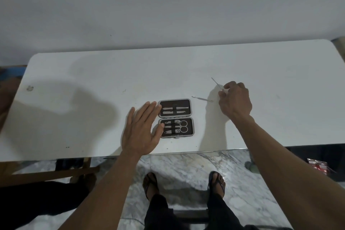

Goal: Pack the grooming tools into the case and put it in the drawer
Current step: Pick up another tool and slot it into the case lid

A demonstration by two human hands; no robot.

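Brown-lined and rimmed in grey, the case (175, 118) lay opened flat near the front edge of the white worktop (93, 84), its two halves one behind the other. The far half held slim metal tools under a dark strap; the near half held small scissors (182, 126), a nail clipper (170, 132) and other pieces too small to tell apart. No brand or writing could be read on the case or tools.

The left hand (141, 127) lay flat just left of the case, fingers straight and together, fingertips touching its left edge. Right of the case, a thin metal tool (202, 98) lay loose on the worktop. Just beyond it, the right hand (235, 100) had its fingers curled, pinching another thin metal pick (217, 83) by one end, its tip pointing away to the left.

Below the worktop's front edge, two sandalled feet (216, 183) stood on a marbled floor (186, 166). A red packet (317, 166) lay at the right, its print unreadable.
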